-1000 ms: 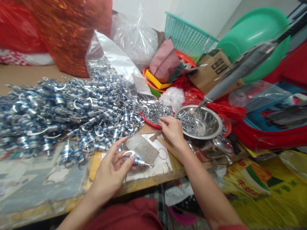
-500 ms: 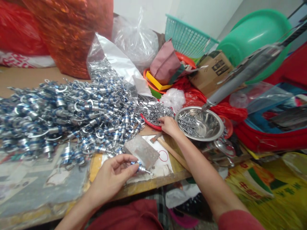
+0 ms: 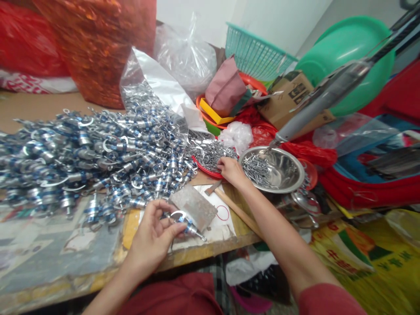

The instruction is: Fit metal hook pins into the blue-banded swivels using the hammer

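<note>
My left hand (image 3: 157, 232) grips a silver-and-blue metal fitting (image 3: 189, 227) between thumb and fingers near the bench's front edge. A curved silver piece stands up from the fitting, and its thin shank points right. My right hand (image 3: 230, 169) is at the near rim of a red tray (image 3: 205, 169) heaped with small silver metal parts (image 3: 213, 151). Its fingertips are pinched together at these parts; I cannot make out what they hold. Between my hands lie a grey metal block (image 3: 193, 206) and a hammer (image 3: 236, 210) with a wooden handle.
A large pile of similar fittings (image 3: 95, 153) covers the bench's left side. Right of the tray stands a steel bowl (image 3: 288, 175) with thin silver pins (image 3: 257, 170). A grey tool arm (image 3: 315, 105) slants over the bowl. Behind are plastic bags and a green basket (image 3: 256, 52).
My left hand has turned the fitting, so its curved piece now shows, and has shifted slightly left. My right hand stays at the red tray with its fingers pinched.
</note>
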`<state>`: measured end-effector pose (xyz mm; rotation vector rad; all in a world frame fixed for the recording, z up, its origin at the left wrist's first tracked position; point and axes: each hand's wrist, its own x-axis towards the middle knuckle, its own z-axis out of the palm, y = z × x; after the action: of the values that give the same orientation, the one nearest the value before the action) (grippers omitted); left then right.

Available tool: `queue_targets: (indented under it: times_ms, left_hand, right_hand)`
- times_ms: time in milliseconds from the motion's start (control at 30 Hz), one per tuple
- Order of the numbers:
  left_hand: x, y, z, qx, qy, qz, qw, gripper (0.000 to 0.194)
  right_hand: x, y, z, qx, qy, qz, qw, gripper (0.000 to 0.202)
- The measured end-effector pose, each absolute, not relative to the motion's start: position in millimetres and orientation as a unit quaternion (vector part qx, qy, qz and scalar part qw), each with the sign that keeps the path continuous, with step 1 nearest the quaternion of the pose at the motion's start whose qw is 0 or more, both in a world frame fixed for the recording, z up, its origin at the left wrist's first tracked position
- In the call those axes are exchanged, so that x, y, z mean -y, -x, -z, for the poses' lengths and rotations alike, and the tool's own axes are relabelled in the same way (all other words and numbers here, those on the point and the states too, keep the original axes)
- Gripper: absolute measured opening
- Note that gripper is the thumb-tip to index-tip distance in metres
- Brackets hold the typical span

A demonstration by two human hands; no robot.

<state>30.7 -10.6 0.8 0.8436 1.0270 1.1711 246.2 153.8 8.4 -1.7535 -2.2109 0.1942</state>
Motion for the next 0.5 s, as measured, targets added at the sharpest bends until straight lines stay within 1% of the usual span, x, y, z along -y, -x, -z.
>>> queue_targets:
  times_ms: [100, 167, 200, 233, 267, 333, 400, 500]
  left_hand:
    - [9, -33, 4, -0.449, -0.369, -0.538, 0.611, 0.037]
    - [7, -34, 5, -0.454, -0.366, -0.545, 0.602, 0.037]
    - [5, -34, 5, -0.457, -0.363, -0.546, 0.601, 0.037]
    - [4, -34, 4, -0.460, -0.360, -0.546, 0.601, 0.038]
    - [4, -34, 4, -0.463, -0.356, -0.546, 0.600, 0.038]
    - [3, -34, 2, -0.467, -0.349, -0.545, 0.603, 0.039]
    - [3, -34, 2, -0.467, -0.340, -0.547, 0.606, 0.040]
    - [3, -34, 2, -0.464, -0.330, -0.552, 0.609, 0.043]
  right_hand:
    - [-132, -232, -21, 0.769, 0.594, -0.077, 0.224, 0.022]
    - [-107, -218, -30, 0.772, 0.567, -0.122, 0.260, 0.020]
    - [-91, -211, -33, 0.773, 0.550, -0.165, 0.270, 0.018]
    - [-76, -204, -36, 0.755, 0.528, -0.258, 0.290, 0.015]
    - [-62, -198, -39, 0.730, 0.514, -0.345, 0.289, 0.014]
    - [-39, -190, -42, 0.694, 0.491, -0.451, 0.272, 0.011]
    - [-29, -186, -45, 0.710, 0.483, -0.453, 0.239, 0.010]
    - [-31, -184, -42, 0.776, 0.459, -0.383, 0.199, 0.010]
